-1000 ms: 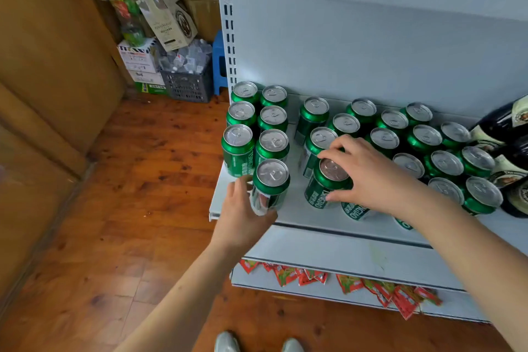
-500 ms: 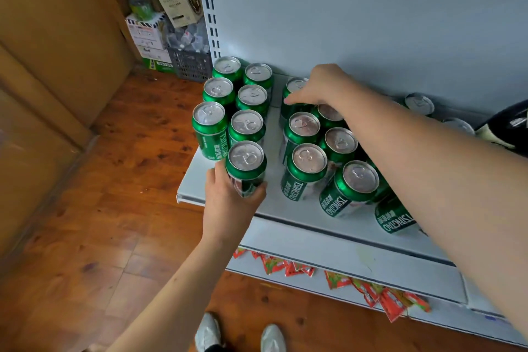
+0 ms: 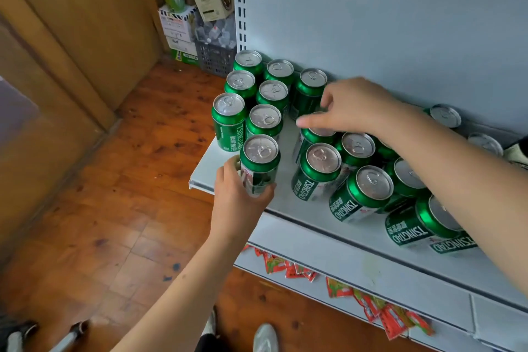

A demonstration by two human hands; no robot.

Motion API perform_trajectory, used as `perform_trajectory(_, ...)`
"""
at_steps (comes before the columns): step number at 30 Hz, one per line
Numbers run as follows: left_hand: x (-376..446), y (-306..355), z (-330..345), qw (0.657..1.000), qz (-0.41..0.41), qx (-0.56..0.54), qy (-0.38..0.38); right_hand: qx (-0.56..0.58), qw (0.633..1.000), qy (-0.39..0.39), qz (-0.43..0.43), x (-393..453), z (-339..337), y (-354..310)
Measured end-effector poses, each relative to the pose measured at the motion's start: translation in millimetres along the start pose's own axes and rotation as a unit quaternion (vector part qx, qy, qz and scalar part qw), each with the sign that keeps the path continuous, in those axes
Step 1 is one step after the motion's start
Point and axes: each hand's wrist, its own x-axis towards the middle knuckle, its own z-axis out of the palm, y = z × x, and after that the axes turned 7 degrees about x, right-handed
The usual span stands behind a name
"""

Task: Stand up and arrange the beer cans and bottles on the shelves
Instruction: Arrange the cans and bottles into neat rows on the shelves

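Head view: looks down on a white shelf (image 3: 285, 203) loaded with green beer cans, over a wooden floor (image 3: 114, 208).
Left hand (image 3: 237, 200): curled round the lower body of the front can (image 3: 259, 163), thumb on the can's left side and fingers on its right, so the grip is clamped on it.
Front can: upright, at the shelf's front-left corner, just in front of the left block and apart from the cans to its right.
Left block (image 3: 257, 88): six upright cans in two columns running from the back panel (image 3: 371, 23) toward the front edge, along the shelf's left edge, packed close.
Right hand (image 3: 354, 108): reaches across the shelf's middle, palm down, fingers spread and extended over the top of a can (image 3: 314, 134); whether the fingertips press on it cannot be told, and nothing is enclosed in the grip.
Back can (image 3: 310, 91): upright, against the back panel, just right of the left block, just behind the right hand.
Loose group (image 3: 363, 188): cans right of a bare gap, standing in uneven rows toward the front edge; several are partly hidden by the right forearm.
Lower shelf (image 3: 371, 274): red snack packets (image 3: 383, 311) hang along its front edge.
Floor corner: cardboard boxes (image 3: 177, 23) and a dark crate (image 3: 214, 54) stand left of the shelf unit.
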Motion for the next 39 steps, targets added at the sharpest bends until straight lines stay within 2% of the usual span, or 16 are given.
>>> perform_trajectory(1,-1,1,0,1.0,0.0,0.0,0.008,-0.025,0.999,-0.035,-0.014,-5,2,-1)
perform_trajectory(3,-3,4,1,1.0,-0.005,-0.012,0.015,-0.033,0.998,-0.049,-0.021,-5,2,-4)
perform_trajectory(8,-3,12,5,1.0,-0.001,-0.007,0.022,0.062,0.996,0.052,-0.031,5,0,-15)
perform_trajectory(13,0,7,5,1.0,0.003,0.004,0.024,0.104,0.992,0.063,-0.029,13,12,-16)
perform_trajectory(16,2,4,3,1.0,0.006,0.01,0.015,0.093,0.988,0.114,-0.054,-15,8,-13)
perform_trajectory(17,3,4,3,1.0,0.003,0.01,0.01,0.091,0.988,0.104,-0.074,-29,7,-10)
perform_trajectory(20,4,4,2,1.0,-0.002,0.014,0.007,0.026,0.993,-0.066,-0.095,-64,11,1)
perform_trajectory(22,3,7,2,1.0,-0.009,0.016,0.004,0.008,0.988,-0.098,-0.116,-65,19,8)
perform_trajectory(28,4,8,0,1.0,-0.022,0.009,-0.014,0.083,0.987,0.018,-0.137,-38,32,-1)
perform_trajectory(33,-2,13,-1,0.999,-0.045,0.016,-0.014,0.141,0.982,0.043,-0.117,-39,42,-4)
perform_trajectory(35,-12,17,-4,0.998,-0.04,0.026,0.03,0.147,0.979,0.098,-0.105,-45,38,12)
perform_trajectory(37,-25,27,-10,0.99,0.022,0.047,0.13,0.166,0.966,0.177,-0.085,-45,26,36)
perform_trajectory(38,-31,34,-13,0.979,0.063,0.056,0.184,0.172,0.964,0.187,-0.077,-41,19,49)
perform_trajectory(39,-34,43,-15,0.967,0.112,0.062,0.22,0.171,0.969,0.164,-0.073,-35,13,61)
